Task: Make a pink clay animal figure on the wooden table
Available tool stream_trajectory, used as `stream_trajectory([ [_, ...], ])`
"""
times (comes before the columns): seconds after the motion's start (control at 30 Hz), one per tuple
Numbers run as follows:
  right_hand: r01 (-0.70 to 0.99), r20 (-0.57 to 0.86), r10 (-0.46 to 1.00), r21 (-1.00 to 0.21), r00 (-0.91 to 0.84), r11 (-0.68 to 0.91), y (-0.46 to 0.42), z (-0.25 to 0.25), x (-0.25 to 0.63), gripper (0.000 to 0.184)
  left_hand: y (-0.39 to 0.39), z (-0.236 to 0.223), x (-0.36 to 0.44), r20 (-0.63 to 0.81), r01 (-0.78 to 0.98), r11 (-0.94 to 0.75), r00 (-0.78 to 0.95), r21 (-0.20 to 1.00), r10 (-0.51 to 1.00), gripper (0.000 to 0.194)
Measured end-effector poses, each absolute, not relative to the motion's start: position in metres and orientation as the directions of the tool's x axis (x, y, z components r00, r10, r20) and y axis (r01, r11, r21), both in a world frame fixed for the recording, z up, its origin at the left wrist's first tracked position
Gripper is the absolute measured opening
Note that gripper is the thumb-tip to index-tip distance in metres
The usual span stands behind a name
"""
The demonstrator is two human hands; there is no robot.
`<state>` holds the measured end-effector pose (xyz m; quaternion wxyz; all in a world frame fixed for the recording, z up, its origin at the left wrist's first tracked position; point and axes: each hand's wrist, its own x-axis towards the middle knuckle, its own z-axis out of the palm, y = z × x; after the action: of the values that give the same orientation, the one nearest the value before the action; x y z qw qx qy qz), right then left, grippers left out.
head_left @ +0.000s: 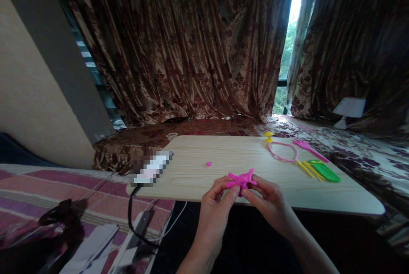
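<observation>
Both my hands hold a small pink plastic piece (241, 179) with several prongs, just above the near edge of a light wooden table (198, 180). My left hand (217, 206) pinches its left side between thumb and fingers. My right hand (266, 201) pinches its right side, fingers closed on it. A tiny pink bit (208, 164) lies on the table a little beyond my hands.
At the table's right lie a pink ring (283, 151), a pink stick (309, 149), yellow sticks (307, 168), a green flat piece (325, 171) and a yellow piece (268, 135). A blurred device (151, 168) with a black cable (132, 218) sits at the left edge. Patterned curtains hang behind.
</observation>
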<state>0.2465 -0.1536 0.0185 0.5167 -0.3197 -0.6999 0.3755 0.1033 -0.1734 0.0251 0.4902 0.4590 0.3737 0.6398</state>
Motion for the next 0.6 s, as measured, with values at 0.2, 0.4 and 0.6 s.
stream_trajectory([
  [0.2,0.131,0.513,0.819,-0.821,-0.256,0.556,-0.156,0.020,0.245,0.018,-0.173,0.023,0.104,0.254,-0.259,-0.270,-0.095,0.927,0.963,0.009],
  [0.4,0.057,0.534,0.823,-0.831,-0.195,0.553,-0.152,0.012,0.240,0.017,-0.172,0.015,0.107,0.306,-0.173,-0.321,-0.107,0.931,0.946,0.013],
  [0.6,0.085,0.559,0.811,-0.812,-0.174,0.578,-0.153,0.013,0.241,0.016,-0.174,0.017,0.107,0.282,-0.187,-0.302,-0.126,0.935,0.951,0.017],
])
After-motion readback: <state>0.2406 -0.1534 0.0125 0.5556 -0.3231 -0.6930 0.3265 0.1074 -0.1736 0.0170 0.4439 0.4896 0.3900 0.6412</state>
